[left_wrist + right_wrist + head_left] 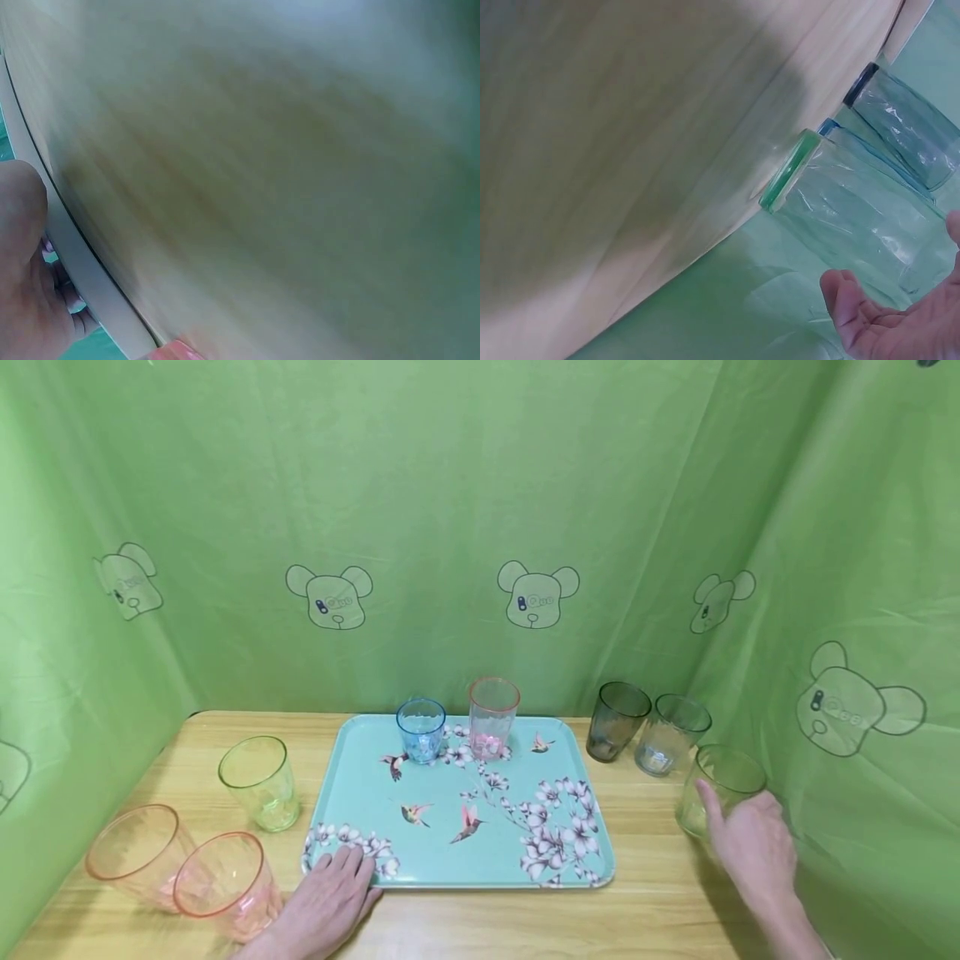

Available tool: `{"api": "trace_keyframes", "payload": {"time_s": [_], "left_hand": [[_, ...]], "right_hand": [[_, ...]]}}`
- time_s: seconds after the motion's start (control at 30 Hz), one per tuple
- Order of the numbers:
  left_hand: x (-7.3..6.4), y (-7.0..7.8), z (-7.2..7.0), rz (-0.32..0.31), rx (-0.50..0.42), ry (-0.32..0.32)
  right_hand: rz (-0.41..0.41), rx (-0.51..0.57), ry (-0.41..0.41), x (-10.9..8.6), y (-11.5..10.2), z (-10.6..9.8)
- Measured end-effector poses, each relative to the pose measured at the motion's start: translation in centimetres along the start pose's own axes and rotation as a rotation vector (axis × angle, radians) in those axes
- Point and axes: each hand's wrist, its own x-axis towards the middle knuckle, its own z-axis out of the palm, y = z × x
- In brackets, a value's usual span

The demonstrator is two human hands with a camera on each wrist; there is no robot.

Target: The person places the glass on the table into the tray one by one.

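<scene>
A turquoise tray (pixel 442 793) with flowers and birds lies on the table. My left hand (pixel 330 893) holds its front left corner, fingers over the rim and thumb at the outer side; in the left wrist view the thumb (pixel 19 202) lies by the pale rim (pixel 97 292). On the tray's back part stand a small blue glass (pixel 422 731) and a taller pink glass (pixel 493 718). At the far right my right hand (pixel 753 847) is spread around a green glass (pixel 693 802), its base on the table. In the right wrist view a gap shows between fingertips (pixel 840 289) and glass (pixel 855 202).
Behind the green glass stand a dark grey glass (pixel 611 727) and a bluish-grey glass (pixel 663 743). Left of the tray are a light green glass (pixel 270 789) and two orange-pink glasses (pixel 150 868), one near my left forearm. Green curtains (pixel 450 485) enclose the wooden table (pixel 480 922).
</scene>
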Motion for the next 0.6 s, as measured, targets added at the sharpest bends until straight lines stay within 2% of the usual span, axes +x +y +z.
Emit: {"api": "trace_keyframes", "payload": {"time_s": [0.3, 0.6], "left_hand": [[0.03, -0.06, -0.1, 0.0, -0.021, 0.017], [0.0, -0.08, 0.02, -0.003, -0.024, 0.01]], "right_hand": [[-0.051, -0.024, 0.034, 0.09, -0.39, 0.28], [-0.162, -0.079, 0.076, 0.32, -0.64, 0.55]]}}
